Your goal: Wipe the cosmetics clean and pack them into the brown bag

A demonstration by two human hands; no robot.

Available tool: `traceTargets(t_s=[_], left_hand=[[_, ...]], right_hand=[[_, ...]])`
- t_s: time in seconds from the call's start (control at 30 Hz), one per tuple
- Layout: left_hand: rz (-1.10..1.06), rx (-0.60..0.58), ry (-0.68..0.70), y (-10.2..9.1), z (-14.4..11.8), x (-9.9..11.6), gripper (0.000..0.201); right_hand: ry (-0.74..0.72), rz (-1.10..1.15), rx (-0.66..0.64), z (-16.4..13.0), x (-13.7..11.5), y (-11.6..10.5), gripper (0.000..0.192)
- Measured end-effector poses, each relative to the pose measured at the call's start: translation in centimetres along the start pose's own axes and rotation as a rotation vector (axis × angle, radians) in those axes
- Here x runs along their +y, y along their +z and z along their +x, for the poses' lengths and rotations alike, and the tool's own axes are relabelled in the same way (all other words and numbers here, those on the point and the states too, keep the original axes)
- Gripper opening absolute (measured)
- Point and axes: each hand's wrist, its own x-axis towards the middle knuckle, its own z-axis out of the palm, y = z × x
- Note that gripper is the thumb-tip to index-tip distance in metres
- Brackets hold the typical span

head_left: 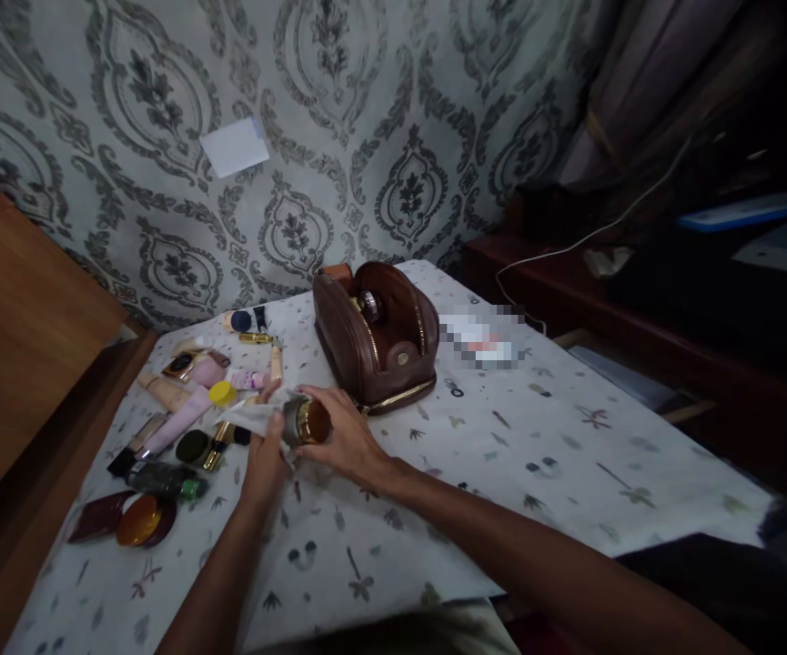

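In the head view, my right hand (pixel 350 440) grips a small jar (pixel 312 422) with a shiny gold band, tilted on its side. My left hand (pixel 267 455) is closed on a white wipe or tissue (pixel 249 417) pressed against the jar's other end. Some of its fingers are hidden behind the wipe. Just beyond my hands stands a brown zip bag (pixel 339 341), its top unzipped, with a round silvery item (pixel 369 306) inside. To the left of my hands lie several cosmetics, among them a yellow cap (pixel 222 393), a pink tube (pixel 178 420) and a dark round lid (pixel 192 447).
A green-capped dark bottle (pixel 165 479) and an orange-lidded jar (pixel 142 521) lie at the near left on the patterned tablecloth (pixel 461 509). A wooden panel (pixel 25 337) borders the left. A white cable (pixel 577 244) trails at the right, beside a blurred-out item (pixel 481 337).
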Motion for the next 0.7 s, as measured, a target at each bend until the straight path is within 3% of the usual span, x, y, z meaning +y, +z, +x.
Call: traceTargets(t_s=[0.1,0.2,0.27,0.43,0.7], left_hand=[[0.114,-0.044,-0.009,0.7,-0.5,-0.4,0.024],[0.052,0.117,-0.066,1.2,-0.3,-1.0,0.033],[-0.004,0.164,-0.076,1.4,-0.2,-1.2,0.038],[-0.078,0.176,-0.082,1.4,0.1,-1.2,0.046],[-0.021,0.006,-0.095,0.8,-0.9,-0.9,0.036]], right_hand=[[-0.016,0.016,0.010,0.0,0.0,0.0,0.088],[-0.027,0.074,0.013,0.0,0.0,0.1,0.093],[-0.030,0.104,-0.010,-0.1,0.0,0.2,0.095],[-0.053,0.108,-0.040,-0.1,0.0,0.4,0.080],[-0.073,-0.036,0.039,0.0,0.1,0.3,0.060]])
